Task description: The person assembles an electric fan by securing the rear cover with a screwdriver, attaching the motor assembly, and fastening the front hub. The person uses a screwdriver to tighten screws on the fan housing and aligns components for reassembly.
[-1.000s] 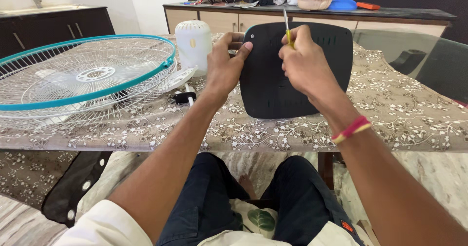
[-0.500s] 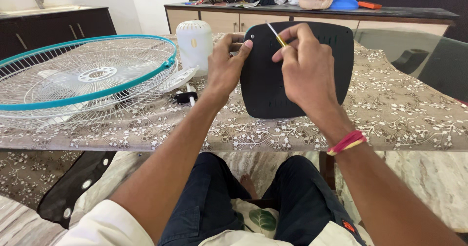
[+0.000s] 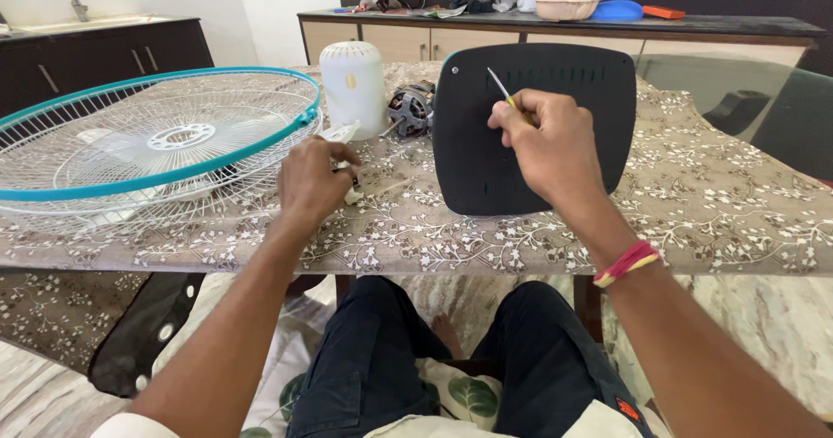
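Far left: white wire fan guard with a teal rim lies flat on the table, which wears a brown floral cloth. Just right of it stands a white cylindrical motor cover; the bare fan motor sits beside that.

My left hand is down on the cloth near the table's front edge, fingers curled around small white and black parts below the motor cover. Can't tell what exactly it's pinching.

Black fan base plate stands nearly upright on its lower edge, flat face toward me, long axis side to side, slot row along the top. It's right of my left hand and apart from it.

My right hand is directly in front of the plate, fist closed on a yellow-handled screwdriver, shaft angled up-left, tip against the plate's upper face. The right hand is clearly the nearer one to the plate.

Room: long sideboard behind with bowls and clutter, dark cabinet with sink at back left.
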